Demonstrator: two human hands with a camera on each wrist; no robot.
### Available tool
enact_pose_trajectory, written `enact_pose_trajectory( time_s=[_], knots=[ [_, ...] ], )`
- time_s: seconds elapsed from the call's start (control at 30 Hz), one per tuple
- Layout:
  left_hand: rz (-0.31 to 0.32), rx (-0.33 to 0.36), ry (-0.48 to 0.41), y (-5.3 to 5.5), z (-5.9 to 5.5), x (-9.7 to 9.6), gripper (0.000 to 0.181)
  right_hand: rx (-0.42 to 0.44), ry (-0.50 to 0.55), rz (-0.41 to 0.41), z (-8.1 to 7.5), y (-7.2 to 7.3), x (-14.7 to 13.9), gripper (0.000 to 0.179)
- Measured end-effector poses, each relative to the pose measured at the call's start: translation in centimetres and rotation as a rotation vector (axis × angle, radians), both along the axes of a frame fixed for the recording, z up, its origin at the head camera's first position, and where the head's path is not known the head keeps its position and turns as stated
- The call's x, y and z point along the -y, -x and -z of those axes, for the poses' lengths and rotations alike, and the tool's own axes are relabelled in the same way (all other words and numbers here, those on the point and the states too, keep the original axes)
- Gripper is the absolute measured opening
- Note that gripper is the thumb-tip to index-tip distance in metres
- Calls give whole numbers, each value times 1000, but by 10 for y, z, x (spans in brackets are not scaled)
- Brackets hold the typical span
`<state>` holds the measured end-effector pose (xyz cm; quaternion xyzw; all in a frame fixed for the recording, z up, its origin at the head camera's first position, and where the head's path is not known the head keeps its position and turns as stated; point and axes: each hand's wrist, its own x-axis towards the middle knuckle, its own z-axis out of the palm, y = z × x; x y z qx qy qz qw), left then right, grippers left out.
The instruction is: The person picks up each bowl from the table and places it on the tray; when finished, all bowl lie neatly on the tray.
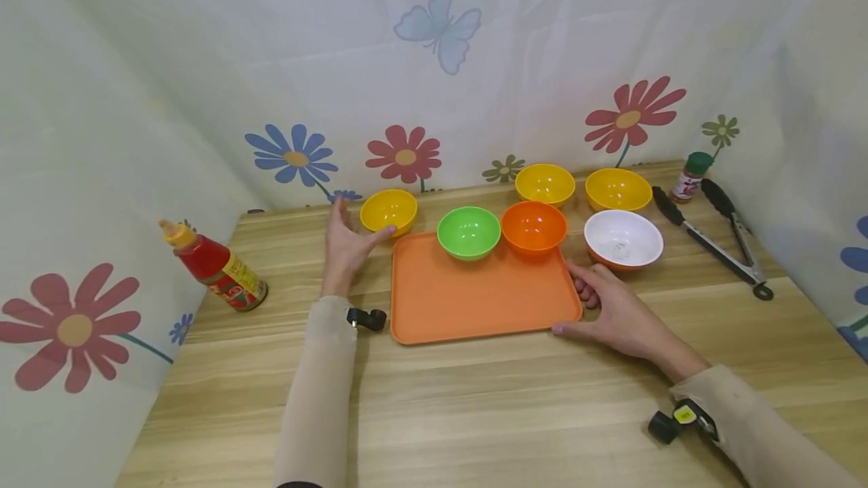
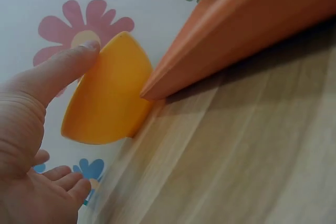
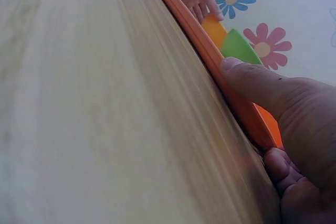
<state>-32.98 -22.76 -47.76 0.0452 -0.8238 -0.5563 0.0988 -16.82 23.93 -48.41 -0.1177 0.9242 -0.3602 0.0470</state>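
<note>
An orange tray (image 1: 475, 300) lies on the wooden table. My right hand (image 1: 613, 315) grips its front right corner, thumb on the front edge and fingers curled by the right side. In the right wrist view, the thumb (image 3: 257, 80) presses the tray rim (image 3: 197, 38). My left hand (image 1: 347, 247) is spread beside a yellow bowl (image 1: 389, 211), its thumb at the bowl's near rim and the other fingers out to the left. A green bowl (image 1: 469, 233) and an orange bowl (image 1: 534, 228) sit at the tray's back edge.
Two more yellow bowls, one at the back (image 1: 545, 184) and one further right (image 1: 618, 190), stand behind a white-lined bowl (image 1: 623, 238). Black-tipped tongs (image 1: 719, 251) and a green-capped shaker (image 1: 692, 178) are at the right. A red sauce bottle (image 1: 220, 269) stands at left.
</note>
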Motion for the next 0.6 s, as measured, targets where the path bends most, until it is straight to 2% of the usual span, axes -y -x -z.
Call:
enact_pose_trajectory(
  time_s=[0.33, 0.6],
  knots=[
    [43, 11, -56, 2, 7, -3, 124, 4, -2, -2, 2, 1, 0, 121],
    [58, 9, -50, 3, 9, -8, 114, -6, 4, -2, 1, 1, -1, 120]
  ],
)
